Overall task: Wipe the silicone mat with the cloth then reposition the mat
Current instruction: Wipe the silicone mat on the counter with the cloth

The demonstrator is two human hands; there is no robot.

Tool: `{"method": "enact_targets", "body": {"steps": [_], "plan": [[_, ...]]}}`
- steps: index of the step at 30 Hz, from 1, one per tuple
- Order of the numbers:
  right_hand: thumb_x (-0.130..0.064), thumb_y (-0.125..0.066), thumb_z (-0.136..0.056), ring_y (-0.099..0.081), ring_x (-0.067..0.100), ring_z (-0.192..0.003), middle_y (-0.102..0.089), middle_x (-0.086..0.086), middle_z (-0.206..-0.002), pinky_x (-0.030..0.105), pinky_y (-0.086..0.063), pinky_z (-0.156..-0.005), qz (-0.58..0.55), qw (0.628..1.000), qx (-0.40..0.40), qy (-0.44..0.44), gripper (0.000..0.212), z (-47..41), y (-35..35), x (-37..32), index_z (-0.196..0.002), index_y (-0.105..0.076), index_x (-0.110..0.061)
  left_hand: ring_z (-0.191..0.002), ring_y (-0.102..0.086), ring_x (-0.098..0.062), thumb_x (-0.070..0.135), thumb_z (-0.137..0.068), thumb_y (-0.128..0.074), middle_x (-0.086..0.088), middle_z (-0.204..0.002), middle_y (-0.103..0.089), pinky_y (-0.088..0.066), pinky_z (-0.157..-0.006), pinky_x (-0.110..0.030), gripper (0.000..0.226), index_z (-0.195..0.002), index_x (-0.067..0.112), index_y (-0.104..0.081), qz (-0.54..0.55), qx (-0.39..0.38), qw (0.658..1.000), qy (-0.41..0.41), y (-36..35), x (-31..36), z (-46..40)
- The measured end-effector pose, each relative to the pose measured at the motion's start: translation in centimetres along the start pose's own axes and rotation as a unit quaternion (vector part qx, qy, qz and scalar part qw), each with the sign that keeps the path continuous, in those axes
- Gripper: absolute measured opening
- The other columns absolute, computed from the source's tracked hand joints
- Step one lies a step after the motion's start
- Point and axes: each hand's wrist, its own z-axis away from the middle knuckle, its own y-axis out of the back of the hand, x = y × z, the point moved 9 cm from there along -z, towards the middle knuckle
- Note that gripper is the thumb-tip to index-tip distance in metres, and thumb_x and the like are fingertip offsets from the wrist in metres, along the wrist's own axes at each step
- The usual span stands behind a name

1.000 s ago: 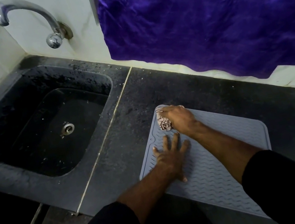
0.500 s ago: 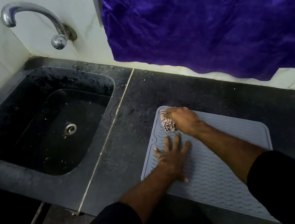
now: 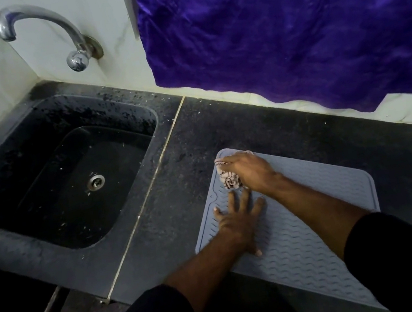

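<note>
A grey silicone mat (image 3: 324, 198) with a wavy ribbed surface lies flat on the dark counter, right of the sink. My right hand (image 3: 252, 170) is closed around a bunched pale cloth (image 3: 229, 178) with dark stripes, pressing it onto the mat's far left corner. Just below it, my left hand (image 3: 240, 221) rests flat on the mat near its left edge, fingers spread, holding nothing. My forearms and dark sleeves hide part of the mat's near side.
A black sink (image 3: 9, 243) with a metal drain (image 3: 95, 182) fills the left of the dark stone counter (image 3: 184, 195). A chrome tap (image 3: 47, 27) juts from the white tiled wall. A purple cloth (image 3: 287, 28) hangs over the wall behind the mat.
My right hand with the cloth has stayed at the mat's far left corner, shifting only slightly. The left hand has stayed flat on the mat.
</note>
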Motion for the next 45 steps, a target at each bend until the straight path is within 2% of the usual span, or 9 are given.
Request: {"method": "enact_targets", "body": {"steps": [7, 11, 16, 20, 23, 27, 34, 40, 45], "plan": [[-0.027, -0.053, -0.093, -0.052, 0.024, -0.126, -0.056, 0.004, -0.138, 0.038, -0.042, -0.107, 0.048, 0.997, -0.021, -0.048, 0.042, 2.0, 1.5, 1.5, -0.135, -0.052, -0.019, -0.141, 0.029, -0.039, 0.043, -0.072, -0.080, -0.003, -0.155, 0.034, -0.005, -0.107, -0.075, 0.125, -0.151, 0.034, 0.016, 0.000, 0.007, 1.000, -0.005, 0.2, 0.1, 0.4], [-0.029, -0.047, -0.097, -0.049, 0.020, -0.128, -0.056, 0.001, -0.138, 0.036, -0.036, -0.110, -0.062, 0.998, 0.011, -0.020, 0.036, 0.9, 1.0, -0.6, -0.132, -0.056, -0.023, -0.140, 0.030, -0.039, 0.045, -0.071, -0.080, -0.004, -0.155, 0.033, -0.004, -0.106, -0.076, 0.127, -0.151, 0.033, 0.018, -0.002, 0.009, 1.000, -0.007, 0.0, 0.0, 0.1], [-0.039, -0.035, -0.101, -0.042, 0.019, -0.134, -0.048, -0.001, -0.146, 0.036, -0.030, -0.114, -0.006, 1.000, -0.018, -0.013, 0.042, 1.3, -0.1, -0.5, -0.140, -0.047, -0.029, -0.142, 0.027, -0.038, 0.045, -0.071, -0.080, -0.005, -0.157, 0.030, -0.003, -0.107, -0.075, 0.127, -0.151, 0.034, 0.018, 0.003, 0.012, 1.000, 0.000, -0.1, -0.1, 0.0], [-0.031, -0.050, -0.095, -0.045, 0.022, -0.132, -0.049, 0.002, -0.144, 0.038, -0.036, -0.111, 0.056, 0.997, -0.057, -0.020, 0.045, 3.1, 0.6, 0.9, -0.139, -0.049, -0.020, -0.141, 0.028, -0.038, 0.045, -0.072, -0.079, -0.006, -0.157, 0.029, -0.003, -0.108, -0.074, 0.125, -0.151, 0.033, 0.017, 0.003, 0.014, 1.000, -0.009, 0.1, 0.1, 0.3], [-0.025, -0.057, -0.091, -0.054, 0.024, -0.123, -0.059, 0.005, -0.134, 0.039, -0.042, -0.105, 0.034, 0.999, -0.031, -0.021, 0.039, 3.5, 1.8, 0.4, -0.130, -0.058, -0.018, -0.141, 0.028, -0.039, 0.046, -0.073, -0.079, -0.006, -0.156, 0.032, -0.002, -0.109, -0.073, 0.124, -0.151, 0.033, 0.017, 0.002, 0.031, 0.999, -0.016, 0.2, -0.1, 0.7], [-0.032, -0.049, -0.097, -0.055, 0.021, -0.122, -0.060, 0.002, -0.132, 0.036, -0.040, -0.107, -0.047, 0.999, -0.004, -0.020, 0.037, 2.3, 1.5, -1.7, -0.131, -0.057, -0.022, -0.141, 0.025, -0.041, 0.046, -0.075, -0.076, -0.008, -0.156, 0.031, 0.000, -0.109, -0.072, 0.120, -0.152, 0.030, 0.015, -0.005, 0.068, 0.998, -0.018, -0.5, 0.0, 0.9], [-0.035, -0.036, -0.101, -0.041, 0.021, -0.134, -0.047, 0.001, -0.146, 0.034, -0.029, -0.113, -0.008, 0.999, -0.037, -0.022, 0.041, 3.0, -0.4, -2.1, -0.140, -0.047, -0.024, -0.143, 0.018, -0.043, 0.045, -0.078, -0.073, -0.006, -0.158, 0.024, -0.007, -0.109, -0.072, 0.110, -0.153, 0.033, 0.008, 0.024, 0.068, 0.997, -0.004, -1.6, -0.4, 0.9], [-0.034, -0.054, -0.093, -0.056, 0.026, -0.120, -0.061, 0.007, -0.130, 0.040, -0.044, -0.103, 0.046, 0.996, -0.065, -0.038, 0.039, 4.9, 0.7, 0.1, -0.128, -0.059, -0.018, -0.144, 0.017, -0.042, 0.044, -0.081, -0.071, -0.006, -0.160, 0.020, -0.007, -0.111, -0.070, 0.108, -0.153, 0.033, 0.007, 0.015, 0.067, 0.998, 0.000, -1.3, -0.2, 1.5], [-0.030, -0.053, -0.094, -0.050, 0.023, -0.127, -0.054, 0.002, -0.140, 0.039, -0.040, -0.107, -0.008, 1.000, -0.017, 0.000, 0.042, 4.3, 1.4, -2.8, -0.136, -0.052, -0.025, -0.144, 0.018, -0.042, 0.043, -0.081, -0.071, -0.005, -0.159, 0.023, -0.008, -0.110, -0.071, 0.108, -0.153, 0.034, 0.009, 0.020, 0.066, 0.998, 0.006, -1.3, -0.1, 1.6]]}}
